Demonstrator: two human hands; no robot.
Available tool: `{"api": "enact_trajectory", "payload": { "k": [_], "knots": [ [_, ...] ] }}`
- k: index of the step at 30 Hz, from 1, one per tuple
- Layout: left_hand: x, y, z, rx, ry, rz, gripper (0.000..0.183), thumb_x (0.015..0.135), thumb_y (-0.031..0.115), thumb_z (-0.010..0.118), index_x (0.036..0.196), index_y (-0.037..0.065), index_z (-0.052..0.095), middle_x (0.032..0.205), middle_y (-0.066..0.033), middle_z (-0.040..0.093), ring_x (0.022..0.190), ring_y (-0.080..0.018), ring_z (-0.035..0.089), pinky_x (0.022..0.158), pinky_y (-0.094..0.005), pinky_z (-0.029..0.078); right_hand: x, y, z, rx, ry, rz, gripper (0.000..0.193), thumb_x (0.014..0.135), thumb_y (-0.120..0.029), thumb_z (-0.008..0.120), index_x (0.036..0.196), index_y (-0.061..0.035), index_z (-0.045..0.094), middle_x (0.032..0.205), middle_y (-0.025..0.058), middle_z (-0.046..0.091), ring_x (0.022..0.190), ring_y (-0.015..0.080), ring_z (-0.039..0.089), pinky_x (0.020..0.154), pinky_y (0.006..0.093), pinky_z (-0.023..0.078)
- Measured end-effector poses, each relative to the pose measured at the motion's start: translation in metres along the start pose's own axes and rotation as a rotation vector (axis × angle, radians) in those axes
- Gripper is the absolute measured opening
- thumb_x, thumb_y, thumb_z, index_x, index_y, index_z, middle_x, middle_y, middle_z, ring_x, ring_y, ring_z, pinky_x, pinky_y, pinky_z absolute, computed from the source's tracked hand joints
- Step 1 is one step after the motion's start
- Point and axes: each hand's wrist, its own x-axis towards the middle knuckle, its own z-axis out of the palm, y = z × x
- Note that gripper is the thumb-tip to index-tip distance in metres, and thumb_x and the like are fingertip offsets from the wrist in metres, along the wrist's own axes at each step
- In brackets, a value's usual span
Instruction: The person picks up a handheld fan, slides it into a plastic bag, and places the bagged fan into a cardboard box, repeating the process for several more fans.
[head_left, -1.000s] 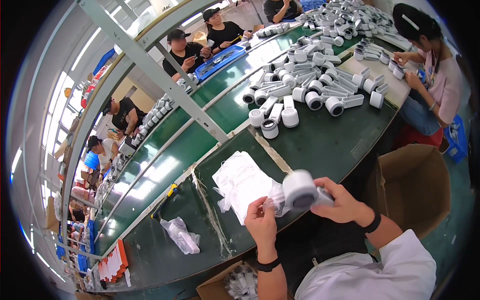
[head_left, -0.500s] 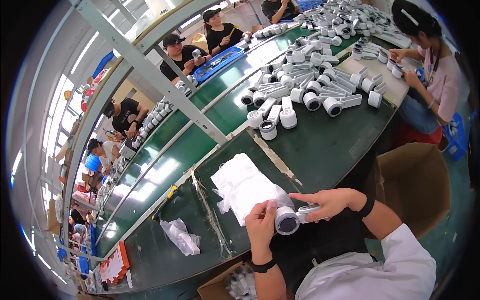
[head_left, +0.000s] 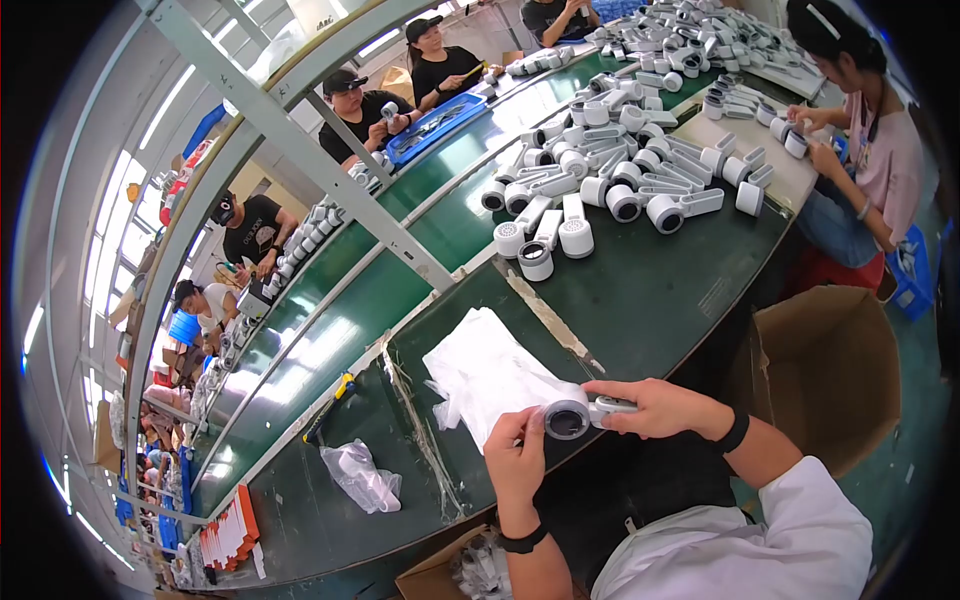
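Gadget [head_left: 588,415], lower centre of the frame, looks light, stiff, slick; my right grip [head_left: 655,407] clasps its handle [head_left: 616,405], likely the surest hold; whether my left grip [head_left: 514,445] pinches its head [head_left: 567,421], I cannot tell.

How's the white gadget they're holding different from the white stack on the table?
The gadget has a round head; the stack looks flat. The gadget is in the right hand; the stack lies on the table. The gadget looks smaller than the stack. Both look whitish.
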Motion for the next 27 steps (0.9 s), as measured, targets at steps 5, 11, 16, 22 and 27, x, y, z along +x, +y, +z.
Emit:
{"api": "enact_trajectory", "payload": {
  "k": [5,11,16,22,27],
  "knots": [
    [-0.005,0.014,0.016,0.437,0.103,0.415,0.012,0.083,0.003,0.070,0.095,0.003,0.071,0.082,-0.0093,0.062,0.067,-0.0194,0.059,0.065,-0.0275,0.048,0.001,0.000,0.014,0.073,0.126,-0.030,0.060,0.093,-0.032,0.060,0.147,-0.0171,0.038,0.083,0.0067,0.065,0.063,0.0134,0.061,0.058,0.0277,0.051],
    [-0.011,0.009,0.025,0.363,0.063,0.535,0.013,0.081,-0.002,0.070,0.094,0.003,0.070,0.081,-0.0094,0.061,0.068,-0.0218,0.060,0.061,-0.0286,0.048,0.010,0.008,0.022,0.651,0.088,-0.040,0.062,0.096,-0.026,0.057,0.150,-0.0121,0.029,0.087,0.0068,0.063,0.056,0.0135,0.059,0.048,0.0261,0.050],
    [-0.016,-0.011,0.024,0.163,0.021,0.409,0.012,0.084,-0.005,0.064,0.093,0.001,0.068,0.086,-0.0079,0.061,0.069,-0.0165,0.059,0.061,-0.0268,0.047,0.016,0.014,0.031,0.880,0.013,-0.073,0.067,0.098,-0.027,0.055,0.153,-0.0129,0.019,0.091,0.0089,0.063,0.058,0.0157,0.063,0.046,0.0272,0.052],
    [-0.021,-0.014,0.031,0.041,-0.156,0.325,0.011,0.086,-0.007,0.061,0.096,-0.002,0.062,0.090,-0.0071,0.059,0.071,-0.0133,0.059,0.061,-0.0238,0.046,0.022,0.009,0.036,0.959,0.034,-0.152,0.065,0.100,-0.023,0.052,0.153,-0.0130,0.016,0.099,0.0108,0.062,0.059,0.0165,0.063,0.047,0.0272,0.053],
    [-0.032,-0.001,0.042,-0.005,-0.019,0.368,0.005,0.091,-0.001,0.061,0.096,-0.001,0.061,0.090,-0.0074,0.060,0.073,-0.0136,0.057,0.064,-0.0250,0.047,0.029,0.008,0.044,0.942,0.172,-0.237,0.060,0.095,-0.007,0.050,0.150,-0.0105,0.026,0.106,0.0106,0.061,0.069,0.0156,0.065,0.048,0.0291,0.055]
  ]
}}
